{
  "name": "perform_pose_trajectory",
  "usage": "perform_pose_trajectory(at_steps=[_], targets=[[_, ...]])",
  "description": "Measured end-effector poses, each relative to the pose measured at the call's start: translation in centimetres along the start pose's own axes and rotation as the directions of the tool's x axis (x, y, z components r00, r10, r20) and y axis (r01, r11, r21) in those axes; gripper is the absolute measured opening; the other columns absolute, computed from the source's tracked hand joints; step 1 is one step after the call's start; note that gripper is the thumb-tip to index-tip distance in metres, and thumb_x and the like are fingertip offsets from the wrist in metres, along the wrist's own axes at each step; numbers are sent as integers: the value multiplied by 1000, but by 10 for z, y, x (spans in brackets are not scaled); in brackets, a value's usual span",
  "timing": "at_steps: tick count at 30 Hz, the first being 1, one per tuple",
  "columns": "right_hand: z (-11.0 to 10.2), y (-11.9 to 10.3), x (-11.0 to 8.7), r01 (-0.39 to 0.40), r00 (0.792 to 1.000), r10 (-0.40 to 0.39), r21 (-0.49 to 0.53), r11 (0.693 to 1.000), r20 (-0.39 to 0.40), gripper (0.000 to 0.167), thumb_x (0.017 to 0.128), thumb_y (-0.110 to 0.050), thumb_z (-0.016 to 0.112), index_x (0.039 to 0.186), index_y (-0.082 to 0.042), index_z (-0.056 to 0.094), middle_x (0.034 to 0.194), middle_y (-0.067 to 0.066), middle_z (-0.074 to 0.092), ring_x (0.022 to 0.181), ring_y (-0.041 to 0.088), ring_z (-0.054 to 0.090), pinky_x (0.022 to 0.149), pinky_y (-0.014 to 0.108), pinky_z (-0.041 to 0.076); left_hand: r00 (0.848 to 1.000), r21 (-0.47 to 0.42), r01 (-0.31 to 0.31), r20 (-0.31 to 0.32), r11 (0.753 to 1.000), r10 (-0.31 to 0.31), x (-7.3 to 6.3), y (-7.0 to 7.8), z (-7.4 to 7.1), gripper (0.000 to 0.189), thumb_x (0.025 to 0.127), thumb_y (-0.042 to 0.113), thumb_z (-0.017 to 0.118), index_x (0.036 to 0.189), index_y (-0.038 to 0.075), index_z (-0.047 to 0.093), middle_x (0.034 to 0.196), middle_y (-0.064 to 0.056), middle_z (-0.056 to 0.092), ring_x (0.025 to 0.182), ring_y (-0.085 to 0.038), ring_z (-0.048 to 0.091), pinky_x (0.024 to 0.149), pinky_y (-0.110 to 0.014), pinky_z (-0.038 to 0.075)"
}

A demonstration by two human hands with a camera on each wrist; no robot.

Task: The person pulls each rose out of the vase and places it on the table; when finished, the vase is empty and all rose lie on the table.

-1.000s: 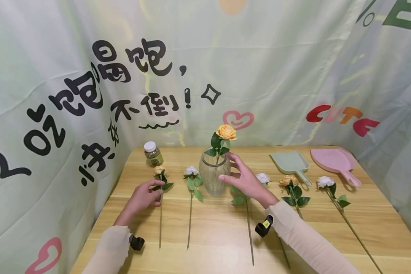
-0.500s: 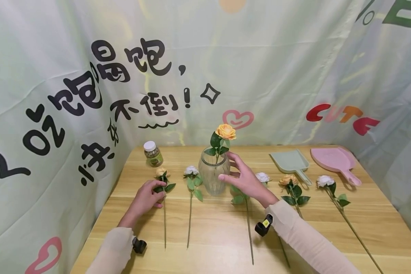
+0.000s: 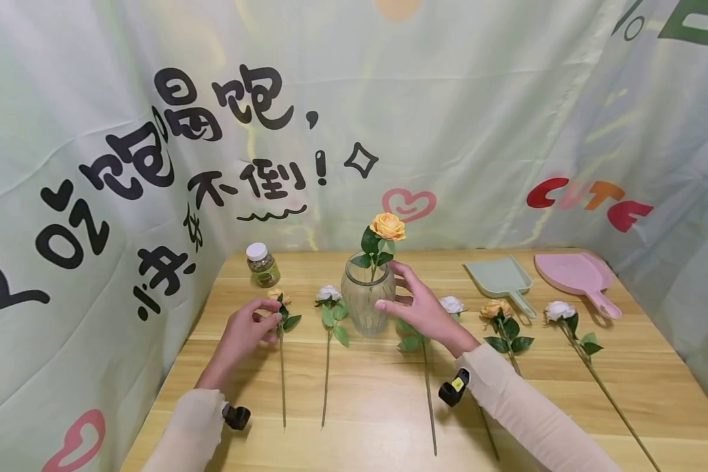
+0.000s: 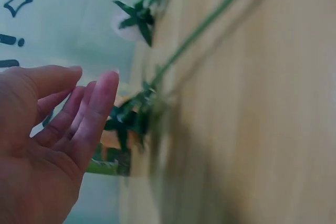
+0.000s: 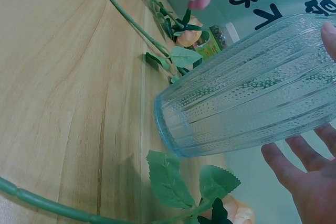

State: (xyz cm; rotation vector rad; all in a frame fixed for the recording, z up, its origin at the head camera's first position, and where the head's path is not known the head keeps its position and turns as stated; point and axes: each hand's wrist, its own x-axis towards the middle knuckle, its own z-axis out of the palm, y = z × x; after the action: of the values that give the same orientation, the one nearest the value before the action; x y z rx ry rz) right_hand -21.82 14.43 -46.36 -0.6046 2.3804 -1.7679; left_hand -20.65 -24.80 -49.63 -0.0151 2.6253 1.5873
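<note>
My right hand (image 3: 421, 308) holds a ribbed clear glass vase (image 3: 362, 308), thumb on the near side and fingers round its right. In the right wrist view the dotted glass of the vase (image 5: 236, 93) lies between thumb and fingers. An orange artificial rose (image 3: 388, 226) stands upright in it. At the left, my left hand (image 3: 250, 328) is beside the leaves of another orange rose (image 3: 280, 297), lying stem toward me. The left wrist view shows the left hand (image 4: 58, 124) with thumb and fingers slightly apart, no stem gripped between them. A white rose (image 3: 328, 294) lies between that rose and the vase.
Right of the vase lie a white rose (image 3: 451, 305), an orange rose (image 3: 495, 308) and another white rose (image 3: 560, 311); my right forearm hides parts of stems. Behind are a white-capped jar (image 3: 263, 265), a grey-green dustpan (image 3: 498, 278) and a pink dustpan (image 3: 572, 274). Printed cloth encloses the table (image 3: 366, 406).
The leftmost orange rose's stem has shifted slightly right. My left hand moved slightly right with it, then back left and up a little. My right hand and the vase stay put.
</note>
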Motion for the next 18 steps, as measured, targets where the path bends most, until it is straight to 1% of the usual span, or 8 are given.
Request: perform_pose_trajectory(at_steps=[2,4,6,8,11,13,18], targets=[[0,0,0,1,1000,-1,-1,1000,1,89,103,-32,80,173,-23,26,178,9,29,159,43,39,123,62,49,999,-14,-31,-6,999,31,2,8,1,32,107,19,73,136,4,68,132,-18,69,92,-31,77,74,-37,71],[0,1,0,0,1000,0,-1,1000,0,89,103,-32,80,173,-24,26,178,10,29,159,43,38,124,63,49,996,-29,-84,-4,996,84,4,18,2,32,107,18,73,135,3,68,135,-21,68,103,-36,75,81,-41,72],[0,0,0,0,1000,0,0,1000,-1,89,103,-32,80,173,-24,26,178,10,29,159,44,38,124,63,48,990,7,-143,-13,990,143,6,29,5,30,107,20,73,133,5,69,137,-19,69,114,-36,72,90,-44,71],[0,0,-1,-1,1000,1,3,1000,-2,89,102,-32,80,173,-24,26,177,10,29,159,44,39,124,63,48,980,44,-196,-22,980,198,8,41,9,28,107,22,73,132,9,71,137,-16,70,119,-33,71,99,-48,67],[0,-1,-1,-2,1000,2,7,1000,-2,89,102,-31,80,173,-23,26,177,11,30,159,44,39,124,63,48,961,72,-273,-22,959,276,11,61,17,28,107,26,73,131,12,73,135,-11,72,123,-28,69,108,-50,62],[0,-1,-1,-2,1000,2,8,1000,-2,89,102,-31,80,173,-23,26,177,11,30,159,44,39,124,63,48,947,38,-320,-12,947,320,14,73,23,27,107,25,73,131,12,73,133,-10,72,125,-27,68,110,-52,61],[0,-1,-1,1,1000,-1,3,1000,-3,89,102,-31,80,173,-23,26,177,10,30,159,43,39,124,63,48,907,-40,-420,13,907,420,19,101,40,24,108,24,72,129,13,74,135,-6,70,128,-26,66,113,-52,59]])
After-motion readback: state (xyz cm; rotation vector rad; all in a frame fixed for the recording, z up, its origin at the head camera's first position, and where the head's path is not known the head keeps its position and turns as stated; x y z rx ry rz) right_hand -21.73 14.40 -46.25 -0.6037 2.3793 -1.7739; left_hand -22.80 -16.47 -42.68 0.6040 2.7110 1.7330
